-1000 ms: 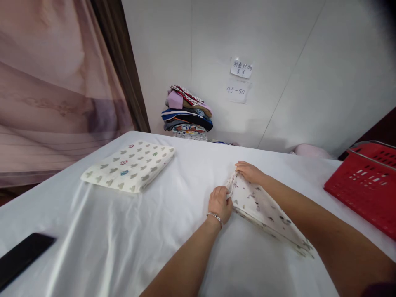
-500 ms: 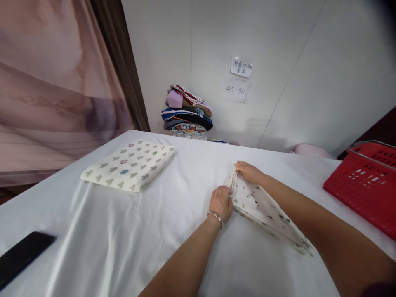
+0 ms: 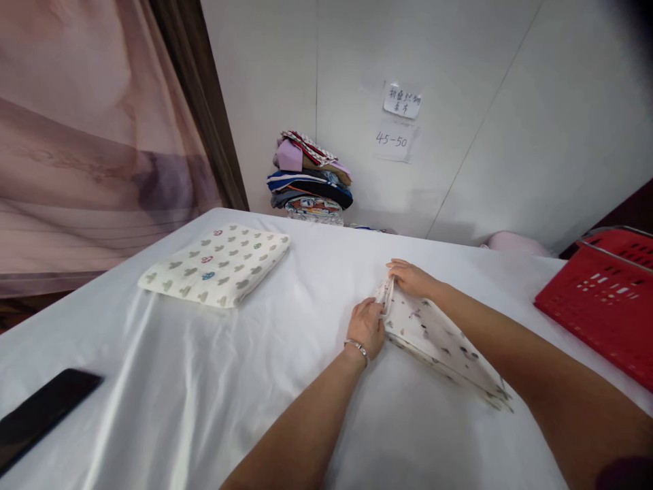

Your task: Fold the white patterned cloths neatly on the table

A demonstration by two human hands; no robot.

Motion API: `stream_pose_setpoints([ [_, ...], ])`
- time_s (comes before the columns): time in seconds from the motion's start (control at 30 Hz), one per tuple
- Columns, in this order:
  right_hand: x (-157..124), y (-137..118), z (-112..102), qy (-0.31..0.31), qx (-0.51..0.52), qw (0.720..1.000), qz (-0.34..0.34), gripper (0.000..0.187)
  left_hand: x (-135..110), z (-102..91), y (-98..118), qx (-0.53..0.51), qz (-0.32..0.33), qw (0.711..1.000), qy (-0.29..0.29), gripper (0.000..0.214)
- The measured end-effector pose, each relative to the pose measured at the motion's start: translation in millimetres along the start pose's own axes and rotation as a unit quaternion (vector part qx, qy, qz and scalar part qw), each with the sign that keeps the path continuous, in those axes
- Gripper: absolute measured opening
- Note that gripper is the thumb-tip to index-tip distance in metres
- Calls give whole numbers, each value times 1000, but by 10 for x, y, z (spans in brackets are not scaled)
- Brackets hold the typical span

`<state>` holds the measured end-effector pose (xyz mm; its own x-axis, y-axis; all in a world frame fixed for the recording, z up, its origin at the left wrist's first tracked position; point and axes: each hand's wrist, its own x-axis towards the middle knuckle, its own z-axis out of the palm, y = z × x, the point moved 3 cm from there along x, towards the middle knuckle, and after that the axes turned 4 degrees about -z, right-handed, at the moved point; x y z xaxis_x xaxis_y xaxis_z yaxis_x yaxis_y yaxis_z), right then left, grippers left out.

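Observation:
A white cloth with small printed figures (image 3: pixel 433 333) lies folded in layers on the white-covered table (image 3: pixel 265 381). My left hand (image 3: pixel 367 328), with a silver bracelet at the wrist, is closed on the cloth's near left corner. At the far left corner, my right hand (image 3: pixel 409 278) pinches the same cloth. Between the two hands the edge is lifted and bunched a little. My right forearm hides part of the cloth's right side. To the left rests a folded cream cloth with grey mushroom-like prints (image 3: pixel 217 265), touched by neither hand.
A black phone-like slab (image 3: pixel 48 415) lies at the table's left. On the right stands a red plastic basket (image 3: pixel 602 299) with a metal handle. Behind the table, a stack of folded fabrics (image 3: pixel 311 180) rises by the wall, near two paper notes (image 3: pixel 395 139). A pink curtain (image 3: pixel 92 150) hangs left.
The view has shifted slightly, so the table things appear a little higher. Both hands keep their hold on the printed cloth, with hardly any movement.

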<state>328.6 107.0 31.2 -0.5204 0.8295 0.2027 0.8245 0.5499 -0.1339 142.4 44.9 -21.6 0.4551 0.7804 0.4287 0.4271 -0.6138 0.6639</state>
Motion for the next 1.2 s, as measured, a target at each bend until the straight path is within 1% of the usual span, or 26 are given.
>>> stream_pose_setpoints([
  [0.13,-33,-69,-12,6,18,1000,-3,30,2,-27,27,5,8,1000,15,31],
  [0.23,-76,-109,19,7,44,999,14,34,3,-38,42,13,11,1000,23,32],
  [0.4,-150,-110,56,30,93,994,48,39,2,-52,69,13,32,999,18,32],
  [0.5,-172,-82,19,31,148,985,86,33,1,-64,77,17,35,999,13,32],
  [0.57,-161,-57,-20,34,181,975,123,25,2,-66,81,20,35,999,8,33],
  [0.63,-126,-27,-57,43,183,968,168,19,3,-65,84,25,36,999,2,33],
  [0.67,-97,-16,-71,42,168,967,184,19,4,-63,84,28,36,999,-1,33],
  [0.73,-22,-14,-82,9,118,975,186,20,5,-59,86,34,37,999,-6,34],
  [0.8,59,-27,-65,-75,41,983,163,19,5,-59,91,40,43,998,-8,34],
  [0.87,121,-28,-45,-159,-30,974,157,23,6,-62,98,46,51,998,-6,33],
  [0.93,171,-19,-44,-204,-74,961,170,29,8,-65,103,52,54,997,-5,33],
  [1.07,256,-26,-62,-224,-105,954,169,26,15,-64,103,55,51,997,-10,31],
  [1.2,305,-29,-76,-225,-121,957,137,22,17,-66,105,55,53,997,-5,30],
])
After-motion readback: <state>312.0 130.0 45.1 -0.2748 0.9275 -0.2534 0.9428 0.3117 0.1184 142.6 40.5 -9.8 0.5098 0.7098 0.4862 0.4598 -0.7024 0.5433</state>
